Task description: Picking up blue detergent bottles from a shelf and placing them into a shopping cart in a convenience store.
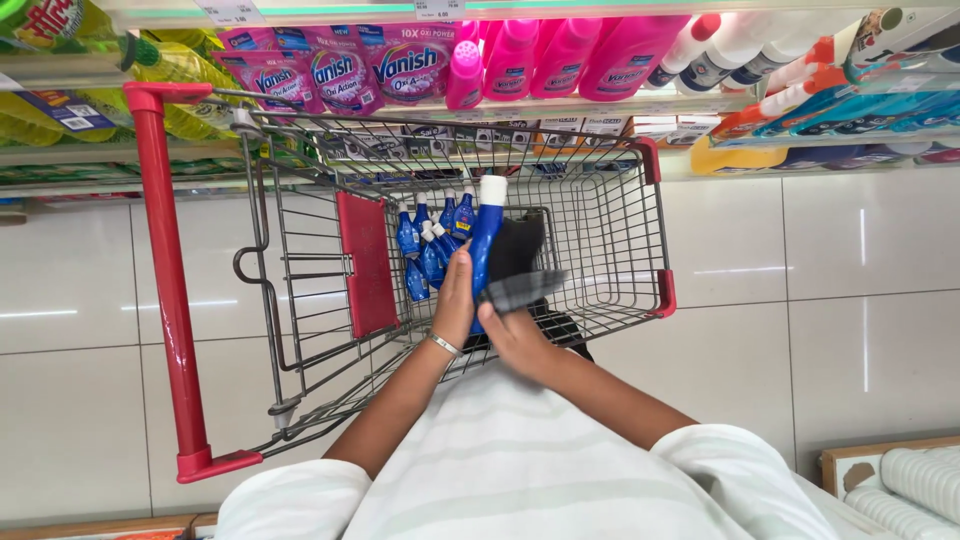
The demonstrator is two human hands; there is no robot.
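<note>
Blue bottle (486, 245) with its white cap stands upright over the shopping cart (600, 215), my left hand (455, 300) clasped around its side while my right hand (515, 335) presses a dark cloth (520, 265) against it. Slick plastic could slip from that one-sided grip, I judge (more blue bottles (425, 245) lie below), knocking them about.

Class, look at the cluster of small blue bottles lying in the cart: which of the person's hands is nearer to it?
Left. The left hand, gripping a tall blue bottle, sits right beside the small blue bottles; the right hand, holding a dark cloth, is farther off on the tall bottle's other side.
</note>
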